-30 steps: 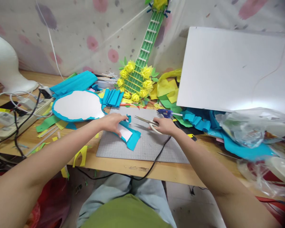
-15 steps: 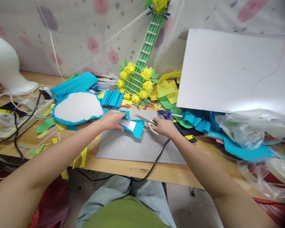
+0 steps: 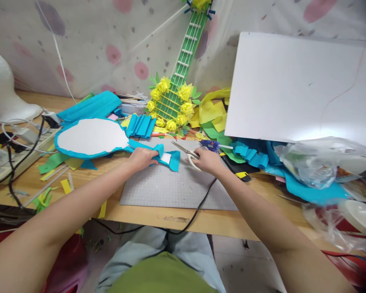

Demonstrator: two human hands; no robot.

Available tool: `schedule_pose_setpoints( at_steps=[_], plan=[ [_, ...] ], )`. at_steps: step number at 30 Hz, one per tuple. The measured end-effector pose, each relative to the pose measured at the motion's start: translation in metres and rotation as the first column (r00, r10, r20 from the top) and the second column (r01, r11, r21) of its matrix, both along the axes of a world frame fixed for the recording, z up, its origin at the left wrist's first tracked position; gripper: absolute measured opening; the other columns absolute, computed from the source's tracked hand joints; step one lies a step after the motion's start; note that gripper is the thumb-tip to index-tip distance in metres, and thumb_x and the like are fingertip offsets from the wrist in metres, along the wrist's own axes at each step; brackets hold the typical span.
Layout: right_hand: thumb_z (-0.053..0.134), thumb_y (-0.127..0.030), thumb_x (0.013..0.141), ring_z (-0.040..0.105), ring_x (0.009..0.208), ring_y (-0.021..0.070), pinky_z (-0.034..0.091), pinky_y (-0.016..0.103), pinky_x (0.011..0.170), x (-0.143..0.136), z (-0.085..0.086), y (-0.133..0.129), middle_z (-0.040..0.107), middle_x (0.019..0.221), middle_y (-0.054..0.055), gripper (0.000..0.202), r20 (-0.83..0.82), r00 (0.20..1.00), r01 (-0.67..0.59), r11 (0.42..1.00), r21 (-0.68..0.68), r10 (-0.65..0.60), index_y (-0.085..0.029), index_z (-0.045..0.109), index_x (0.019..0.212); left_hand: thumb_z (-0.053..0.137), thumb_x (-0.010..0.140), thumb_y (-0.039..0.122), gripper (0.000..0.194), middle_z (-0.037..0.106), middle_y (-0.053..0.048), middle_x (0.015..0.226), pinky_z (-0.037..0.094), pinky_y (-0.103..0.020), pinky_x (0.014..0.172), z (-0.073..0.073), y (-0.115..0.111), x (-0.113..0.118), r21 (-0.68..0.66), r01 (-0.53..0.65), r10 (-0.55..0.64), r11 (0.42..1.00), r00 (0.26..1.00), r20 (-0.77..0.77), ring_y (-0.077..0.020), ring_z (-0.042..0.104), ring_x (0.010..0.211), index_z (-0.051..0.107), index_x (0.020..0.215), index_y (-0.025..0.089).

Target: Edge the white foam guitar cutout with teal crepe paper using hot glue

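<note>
A white guitar-shaped cutout [image 3: 93,136], edged in blue crepe paper, lies with its long neck pointing right over a grey cutting mat [image 3: 158,191]. My left hand [image 3: 142,159] grips the neck, fingers closed around it and the blue crepe paper there. Past my fingers, a blue flap [image 3: 174,162] spreads beside a bare white strip of the neck. Scissors [image 3: 192,156] with white handles are in my right hand [image 3: 208,160], their blades slightly parted and pointing left above the mat, apart from the paper.
Behind the mat leans a green paper guitar [image 3: 183,67] with yellow paper flowers. A blue glue gun [image 3: 210,145] lies beyond my right hand, and its black cord [image 3: 203,201] crosses the mat. A white board [image 3: 293,89] stands at right; a power strip [image 3: 24,152] sits at left.
My left hand has shifted slightly left with the cutout, and a blue edge now folds up over the neck. The scissors stay in my right hand, nearly in place.
</note>
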State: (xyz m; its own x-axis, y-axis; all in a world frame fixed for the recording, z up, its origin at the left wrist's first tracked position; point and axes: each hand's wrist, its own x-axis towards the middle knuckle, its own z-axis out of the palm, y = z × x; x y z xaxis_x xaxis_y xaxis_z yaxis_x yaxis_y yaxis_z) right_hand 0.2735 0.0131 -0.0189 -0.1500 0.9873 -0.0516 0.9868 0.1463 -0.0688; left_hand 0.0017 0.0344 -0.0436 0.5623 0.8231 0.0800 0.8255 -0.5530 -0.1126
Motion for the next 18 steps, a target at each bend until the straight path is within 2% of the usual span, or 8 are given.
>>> schedule_pose_setpoints(
  at_steps=[5,8,10,12,14,16,18],
  plan=[
    [0.040,-0.061,0.079,0.061,0.081,0.0224,0.036,0.027,0.060,-0.012,0.003,-0.002,0.068,0.089,0.008,0.046,0.046,0.999,-0.029,1.000,0.012,0.028,-0.022,0.059,0.093,0.057,0.079,0.043,0.024,0.068,-0.006,0.073,0.037,-0.026,0.053,0.001,-0.002,0.002,0.023,0.017,-0.016,1.000,1.000,-0.023,-0.0200,0.063,0.068,0.065,0.086,0.021],
    [0.040,-0.057,0.080,0.062,0.082,0.0227,0.036,0.027,0.059,-0.012,0.003,0.000,0.068,0.090,0.008,0.043,0.057,0.998,-0.011,0.999,0.034,0.009,-0.021,0.058,0.094,0.051,0.084,0.033,0.020,0.066,-0.007,0.067,0.037,-0.025,0.052,-0.004,-0.008,0.003,0.069,0.083,-0.084,0.994,0.996,0.006,-0.0182,0.061,0.063,0.064,0.080,0.018],
    [0.039,-0.056,0.081,0.062,0.082,0.0231,0.035,0.027,0.058,-0.010,0.003,0.001,0.068,0.090,0.008,0.041,0.059,0.998,-0.004,0.999,0.047,0.001,-0.021,0.057,0.093,0.044,0.087,0.023,0.021,0.066,-0.008,0.069,0.037,-0.025,0.053,-0.006,-0.011,0.004,0.093,0.125,-0.128,0.988,0.992,0.020,-0.0170,0.061,0.066,0.064,0.080,0.018],
    [0.039,-0.056,0.081,0.062,0.083,0.0235,0.035,0.027,0.058,-0.009,0.003,0.000,0.068,0.090,0.008,0.041,0.067,0.998,-0.005,0.999,0.051,0.002,-0.021,0.057,0.092,0.043,0.087,0.020,0.022,0.067,-0.008,0.074,0.037,-0.024,0.054,-0.006,-0.013,0.004,0.090,0.128,-0.130,0.988,0.992,0.010,-0.0164,0.062,0.069,0.065,0.083,0.018],
    [0.039,-0.056,0.081,0.062,0.084,0.0236,0.036,0.027,0.059,-0.007,0.003,-0.001,0.067,0.091,0.009,0.041,0.078,0.997,-0.007,0.999,0.041,0.004,-0.021,0.057,0.093,0.048,0.085,0.030,0.020,0.068,-0.008,0.075,0.036,-0.024,0.053,-0.002,-0.013,0.004,0.075,0.079,-0.081,0.994,0.997,0.014,-0.0174,0.062,0.069,0.065,0.086,0.019],
    [0.039,-0.057,0.081,0.062,0.085,0.0236,0.036,0.027,0.060,-0.005,0.004,-0.001,0.067,0.093,0.009,0.043,0.085,0.996,-0.026,0.999,0.027,0.024,-0.020,0.056,0.095,0.051,0.081,0.045,0.030,0.068,-0.007,0.076,0.036,-0.025,0.053,0.003,-0.011,0.004,0.069,0.012,-0.017,0.998,0.998,0.064,-0.0192,0.061,0.069,0.065,0.089,0.020],
    [0.039,-0.060,0.080,0.062,0.085,0.0237,0.037,0.027,0.061,-0.003,0.004,-0.001,0.067,0.096,0.010,0.046,0.090,0.993,-0.074,0.997,0.014,0.073,-0.020,0.055,0.098,0.049,0.079,0.054,0.039,0.068,-0.007,0.079,0.037,-0.027,0.055,0.007,-0.009,0.005,0.073,-0.017,0.008,0.997,0.992,0.122,-0.0209,0.061,0.073,0.064,0.092,0.020]
  ],
)
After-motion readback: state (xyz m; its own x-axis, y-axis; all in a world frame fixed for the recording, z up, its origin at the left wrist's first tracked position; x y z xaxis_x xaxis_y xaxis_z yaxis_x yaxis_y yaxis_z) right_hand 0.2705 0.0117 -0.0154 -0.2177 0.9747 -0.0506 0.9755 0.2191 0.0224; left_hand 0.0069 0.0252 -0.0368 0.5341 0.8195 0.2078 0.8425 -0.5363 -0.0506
